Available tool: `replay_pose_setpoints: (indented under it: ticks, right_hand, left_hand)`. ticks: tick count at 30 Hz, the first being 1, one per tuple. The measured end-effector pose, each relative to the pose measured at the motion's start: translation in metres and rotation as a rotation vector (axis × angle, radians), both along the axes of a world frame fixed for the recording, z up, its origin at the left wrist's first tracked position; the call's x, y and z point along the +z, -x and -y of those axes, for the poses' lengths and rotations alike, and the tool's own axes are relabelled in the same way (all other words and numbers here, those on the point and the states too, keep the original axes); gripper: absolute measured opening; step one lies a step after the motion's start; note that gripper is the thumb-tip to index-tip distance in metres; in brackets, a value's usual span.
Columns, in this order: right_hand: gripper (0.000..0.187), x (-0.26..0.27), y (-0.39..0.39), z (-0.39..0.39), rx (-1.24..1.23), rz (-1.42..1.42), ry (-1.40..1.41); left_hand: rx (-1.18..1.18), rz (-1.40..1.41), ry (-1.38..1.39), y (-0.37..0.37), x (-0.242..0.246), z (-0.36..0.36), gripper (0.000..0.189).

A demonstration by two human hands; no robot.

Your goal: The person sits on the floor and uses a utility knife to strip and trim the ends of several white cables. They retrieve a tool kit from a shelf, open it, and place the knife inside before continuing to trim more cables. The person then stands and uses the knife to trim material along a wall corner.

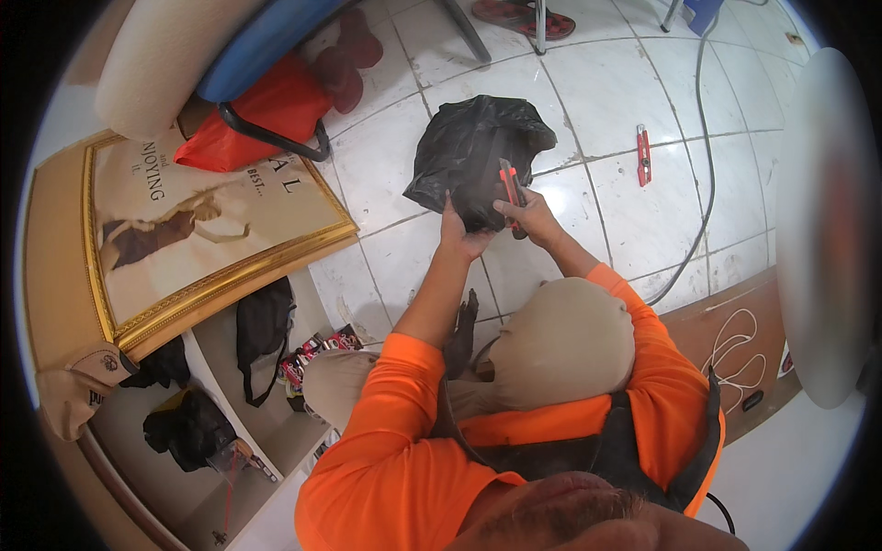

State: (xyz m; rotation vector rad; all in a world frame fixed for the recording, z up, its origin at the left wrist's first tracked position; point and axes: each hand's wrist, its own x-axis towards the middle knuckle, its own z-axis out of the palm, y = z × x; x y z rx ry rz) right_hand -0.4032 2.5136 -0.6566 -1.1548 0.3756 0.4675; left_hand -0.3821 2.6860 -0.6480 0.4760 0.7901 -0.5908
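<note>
A bunched black plastic bag [475, 138] rests on the tiled floor in front of me. My left hand [465, 231] supports the bag's near end, palm turned up. In my right hand [534, 213] is a red and black utility knife [510, 193], its tip pointing away from me over the bag. Whether the blade touches the plastic cannot be told. A second red utility knife [643, 156] lies on the tiles to the right, apart from both hands.
A gold-framed picture [227, 289] and a red bag [262, 117] are at the left, above open shelves [269, 427] holding black bags. A grey cable [701, 138] crosses the floor at right. Chair legs [540, 27] and sandals [551, 24] stand at the far side.
</note>
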Motion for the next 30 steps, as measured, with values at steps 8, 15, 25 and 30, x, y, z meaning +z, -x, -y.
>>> replay_pose_setpoints:
  ticks: [8,15,25,30]
  right_hand:
    - [0.05,0.007,0.001,-0.022,-0.073,0.068,0.209]
    - [0.035,-0.011,-0.004,-0.019,0.016,0.013,0.206]
    - [0.032,-0.01,-0.004,-0.023,0.017,0.008,0.14]
    - [0.033,0.019,-0.014,-0.014,0.158,-0.036,0.272]
  left_hand:
    - [-0.038,0.046,0.001,0.0,0.0,-0.003,0.063]
    - [-0.04,-0.014,-0.02,-0.004,0.009,0.0,0.06]
    - [-0.053,-0.008,-0.017,-0.001,0.002,-0.005,0.056]
    - [-0.13,-0.058,-0.093,-0.007,0.015,-0.011,0.058]
